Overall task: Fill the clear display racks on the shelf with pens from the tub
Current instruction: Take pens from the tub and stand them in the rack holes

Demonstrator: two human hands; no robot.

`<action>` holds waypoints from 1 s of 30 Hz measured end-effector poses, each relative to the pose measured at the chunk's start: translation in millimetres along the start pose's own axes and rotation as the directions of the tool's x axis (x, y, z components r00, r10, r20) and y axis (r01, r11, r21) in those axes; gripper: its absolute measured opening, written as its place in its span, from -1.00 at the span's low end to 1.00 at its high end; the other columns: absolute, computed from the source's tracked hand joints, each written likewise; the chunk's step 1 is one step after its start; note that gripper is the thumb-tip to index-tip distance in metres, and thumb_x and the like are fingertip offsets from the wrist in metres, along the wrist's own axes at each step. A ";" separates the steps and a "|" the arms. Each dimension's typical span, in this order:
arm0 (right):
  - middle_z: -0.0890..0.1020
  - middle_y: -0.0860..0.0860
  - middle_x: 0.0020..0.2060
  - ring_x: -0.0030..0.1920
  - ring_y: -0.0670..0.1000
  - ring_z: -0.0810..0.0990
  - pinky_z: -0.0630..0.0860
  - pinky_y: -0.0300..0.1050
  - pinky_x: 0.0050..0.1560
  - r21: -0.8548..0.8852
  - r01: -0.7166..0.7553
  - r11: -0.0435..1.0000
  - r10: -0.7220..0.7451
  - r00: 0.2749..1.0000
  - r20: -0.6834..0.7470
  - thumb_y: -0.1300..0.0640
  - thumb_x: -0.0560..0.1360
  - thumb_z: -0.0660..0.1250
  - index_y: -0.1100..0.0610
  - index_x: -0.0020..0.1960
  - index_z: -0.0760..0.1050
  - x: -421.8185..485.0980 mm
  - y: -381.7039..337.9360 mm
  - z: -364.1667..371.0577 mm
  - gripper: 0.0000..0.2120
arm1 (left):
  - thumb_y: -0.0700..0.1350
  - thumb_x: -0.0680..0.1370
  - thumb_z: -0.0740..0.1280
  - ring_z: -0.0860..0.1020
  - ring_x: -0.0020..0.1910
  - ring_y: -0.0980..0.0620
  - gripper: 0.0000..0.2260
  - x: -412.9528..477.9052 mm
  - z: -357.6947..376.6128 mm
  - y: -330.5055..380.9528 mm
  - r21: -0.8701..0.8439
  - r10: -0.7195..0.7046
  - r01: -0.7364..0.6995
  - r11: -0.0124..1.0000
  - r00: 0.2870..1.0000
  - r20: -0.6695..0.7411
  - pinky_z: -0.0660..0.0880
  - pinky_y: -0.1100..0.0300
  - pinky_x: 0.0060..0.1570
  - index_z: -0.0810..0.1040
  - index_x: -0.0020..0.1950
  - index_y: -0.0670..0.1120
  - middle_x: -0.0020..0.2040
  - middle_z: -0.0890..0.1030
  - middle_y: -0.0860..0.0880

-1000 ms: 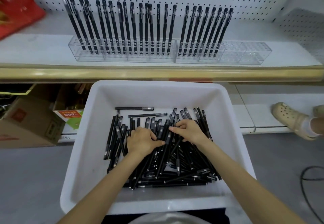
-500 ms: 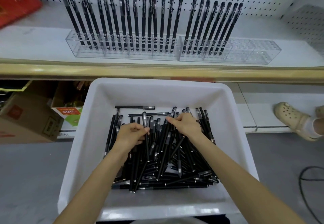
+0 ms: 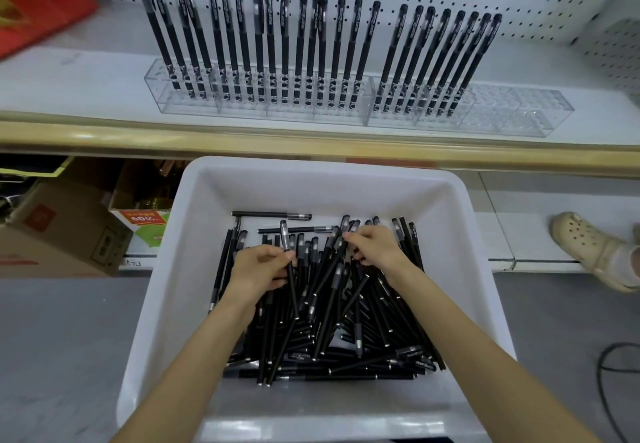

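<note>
Tub (image 3: 162, 304) | left hand (image 3: 258, 269) pinches pen (image 3: 294, 299) | right hand (image 3: 377, 252) grips pens (image 3: 332, 307)

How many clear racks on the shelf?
2, side by side: the left rack, lined with pens end to end; the right rack, pens only in its left part. None look hidden.

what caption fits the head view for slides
Restocking: left hand and right hand gather black pens in white tub beneath partly filled racks

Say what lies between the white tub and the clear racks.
Head view: only the gold shelf rail and a bare strip of white shelf separate tub and racks.
</note>
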State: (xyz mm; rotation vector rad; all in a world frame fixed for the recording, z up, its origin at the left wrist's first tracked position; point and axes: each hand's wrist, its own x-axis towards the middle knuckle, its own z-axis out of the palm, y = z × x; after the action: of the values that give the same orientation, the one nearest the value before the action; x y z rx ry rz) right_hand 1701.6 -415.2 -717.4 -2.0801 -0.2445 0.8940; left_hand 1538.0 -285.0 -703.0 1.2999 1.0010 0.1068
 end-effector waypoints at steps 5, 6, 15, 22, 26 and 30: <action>0.58 0.02 -0.20 -0.25 -0.10 0.56 0.49 -0.31 -0.32 0.213 0.016 0.977 -0.029 0.998 0.060 0.10 0.55 0.33 0.20 -0.13 0.54 -11.2 -0.7 -16.5 -0.82 | -0.15 0.54 0.37 0.64 0.02 -0.07 -0.87 -4.7 6.8 13.4 0.008 0.016 -0.016 1.000 0.998 0.067 0.61 0.19 -0.11 0.64 0.00 -0.20 -0.06 0.70 -0.09; 0.58 0.03 -0.19 -0.25 -0.09 0.56 0.49 -0.30 -0.32 0.273 0.025 0.962 -0.045 0.997 0.067 0.11 0.55 0.32 0.20 -0.16 0.54 -13.3 -1.5 -20.1 -0.82 | -0.17 0.54 0.37 0.64 0.03 -0.06 -0.87 -5.3 9.0 16.6 0.015 0.025 -0.026 1.000 0.996 0.086 0.61 0.17 -0.07 0.64 0.01 -0.20 -0.05 0.70 -0.09; 0.69 0.15 -0.13 -0.14 -0.01 0.69 0.59 -0.29 -0.14 0.657 0.105 0.747 -0.248 0.960 0.129 0.31 0.58 0.20 0.31 0.09 0.48 -34.3 -27.6 -79.5 -0.86 | -0.23 0.47 0.43 0.66 -0.07 0.12 -0.83 -15.5 36.6 62.1 -0.003 0.144 -0.146 0.989 0.971 0.192 0.56 0.35 -0.17 0.64 0.05 -0.10 -0.07 0.70 0.00; 0.69 0.16 -0.21 -0.40 -0.12 0.62 0.51 -0.38 -0.40 0.610 0.259 0.749 -0.326 0.945 0.000 0.32 0.50 0.31 0.26 -0.13 0.49 -46.0 -61.8 -140.7 -0.96 | -0.27 0.46 0.43 0.66 -0.03 0.05 -0.83 -20.9 79.0 115.4 -0.044 0.277 -0.275 0.960 0.921 0.275 0.57 0.31 -0.13 0.64 0.02 -0.10 -0.03 0.69 -0.03; 0.69 0.10 -0.18 -0.45 -0.12 0.53 0.39 -0.33 -0.46 0.578 0.359 0.733 -0.420 0.907 -0.031 0.19 0.42 0.38 0.24 -0.12 0.48 -53.0 -79.3 -171.3 -0.87 | -0.21 0.46 0.41 0.65 -0.01 0.07 -0.83 -27.1 102.1 145.1 -0.085 0.367 -0.360 0.929 0.874 0.318 0.57 0.21 -0.05 0.64 0.03 -0.07 -0.02 0.70 -0.01; 0.68 -0.10 -0.18 -0.34 -0.11 0.51 0.41 -0.30 -0.37 0.443 0.459 0.770 -0.457 0.881 -0.120 0.22 0.49 0.34 0.33 0.09 0.55 -53.3 -93.0 -202.6 -0.77 | -0.18 0.50 0.35 0.67 -0.06 0.02 -0.84 -30.9 118.2 171.1 -0.089 0.416 -0.413 0.906 0.838 0.352 0.59 0.15 -0.05 0.62 0.07 -0.09 -0.07 0.71 -0.06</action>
State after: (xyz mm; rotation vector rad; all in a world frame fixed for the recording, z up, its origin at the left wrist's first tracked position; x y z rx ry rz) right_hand 1812.0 -507.8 -539.1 -1.4799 -0.4685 0.5715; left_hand 1675.1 -335.6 -551.9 1.4487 0.3887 0.1940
